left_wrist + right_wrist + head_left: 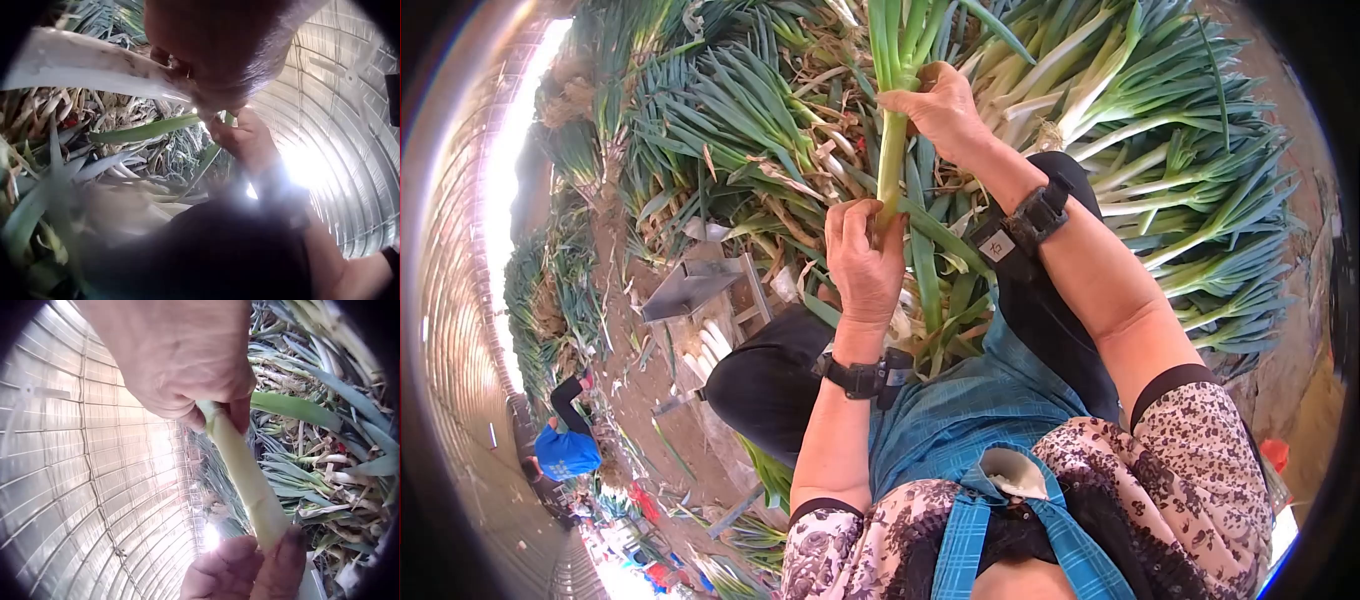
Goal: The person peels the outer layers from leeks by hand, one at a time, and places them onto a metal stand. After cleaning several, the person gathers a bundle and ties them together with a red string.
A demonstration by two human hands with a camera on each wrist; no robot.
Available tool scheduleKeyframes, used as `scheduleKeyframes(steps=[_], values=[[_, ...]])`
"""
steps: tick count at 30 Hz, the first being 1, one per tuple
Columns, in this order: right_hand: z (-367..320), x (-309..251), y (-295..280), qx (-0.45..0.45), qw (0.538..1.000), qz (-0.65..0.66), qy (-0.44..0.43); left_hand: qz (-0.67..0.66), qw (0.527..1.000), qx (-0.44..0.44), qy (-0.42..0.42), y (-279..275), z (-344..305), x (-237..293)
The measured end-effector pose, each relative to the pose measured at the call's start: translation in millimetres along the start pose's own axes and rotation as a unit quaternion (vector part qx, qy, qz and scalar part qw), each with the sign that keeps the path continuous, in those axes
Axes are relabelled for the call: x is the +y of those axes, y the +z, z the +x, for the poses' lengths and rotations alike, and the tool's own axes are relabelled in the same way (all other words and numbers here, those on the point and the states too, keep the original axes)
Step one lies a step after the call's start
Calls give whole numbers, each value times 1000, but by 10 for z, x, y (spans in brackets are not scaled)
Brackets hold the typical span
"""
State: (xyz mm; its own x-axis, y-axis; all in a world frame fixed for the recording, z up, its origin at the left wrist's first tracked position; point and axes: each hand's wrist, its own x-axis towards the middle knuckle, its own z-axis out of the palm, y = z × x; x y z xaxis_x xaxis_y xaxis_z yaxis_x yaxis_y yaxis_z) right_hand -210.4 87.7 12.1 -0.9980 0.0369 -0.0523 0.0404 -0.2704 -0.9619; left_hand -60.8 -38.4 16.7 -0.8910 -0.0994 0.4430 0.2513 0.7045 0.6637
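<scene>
A long green onion with a pale, thick stalk and green leaves runs between both hands. My right hand grips it high up, where the leaves fan out. Lower down, my left hand pinches the stalk between thumb and fingers. In the right wrist view the bare pale stalk spans from the right hand above to the left fingertips below. A thick white stalk reaches the left hand in the left wrist view. The stalk's lower end is hidden by the left hand.
Many green onions lie piled on the right, with more bundles at the upper left. A grey metal piece stands near the left knee. Farther left, a person in blue bends low under the curved roof.
</scene>
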Motion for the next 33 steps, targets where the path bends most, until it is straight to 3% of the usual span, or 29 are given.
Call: scheduleKeyframes(steps=[3, 5, 6, 8, 12, 14, 15, 17, 19, 21, 23, 25, 27, 30, 31, 33], values=[[-1, 55, 50, 11, 995, -85, -46, 4, 1000, 6, -21, -23, 15, -30], [15, 108, 84, 13, 988, -139, -66, 18, 998, -45, -41, -4, 1, -157], [13, 136, 84, 14, 988, -139, -64, 19, 998, -47, -42, 25, -7, -216], [-49, 100, 97, -1, 985, -158, -68, -32, 988, -83, -127, 94, -31, -329], [-104, -18, 117, 19, 979, -192, -69, -39, 984, -105, -140, 172, -66, -427], [-118, -79, 123, 30, 970, -238, -32, 29, 999, -15, 37, 138, -42, -381], [-97, -72, 117, 31, 970, -240, -30, 28, 999, -16, 35, 99, -67, -345], [2, -47, 108, 59, 978, -200, -25, -207, 960, -58, -180, -2, -151, -269], [47, -25, 93, 49, 990, -132, -15, -219, 956, -62, -183, -18, -251, -396], [92, -22, 65, 35, 999, 8, 4, -91, 974, -129, -165, -41, -330, -486], [147, -17, 43, 50, 999, -7, 5, -89, 977, -125, -150, -42, -384, -357], [193, -19, -12, 67, 995, 65, -38, 0, 968, -228, -101, -74, -436, -233], [226, -40, -106, 88, 994, 54, -33, -60, 963, -236, -113, -46, -599, -296], [317, -99, -273, 137, 983, 94, -83, -26, 935, -333, -120, -186, -937, -396], [368, -102, -345, 137, 983, 92, -83, -28, 935, -333, -120, -244, -1045, -431], [411, -117, -500, 143, 978, 142, -47, 72, 893, -426, -128, -370, -1262, -487]])
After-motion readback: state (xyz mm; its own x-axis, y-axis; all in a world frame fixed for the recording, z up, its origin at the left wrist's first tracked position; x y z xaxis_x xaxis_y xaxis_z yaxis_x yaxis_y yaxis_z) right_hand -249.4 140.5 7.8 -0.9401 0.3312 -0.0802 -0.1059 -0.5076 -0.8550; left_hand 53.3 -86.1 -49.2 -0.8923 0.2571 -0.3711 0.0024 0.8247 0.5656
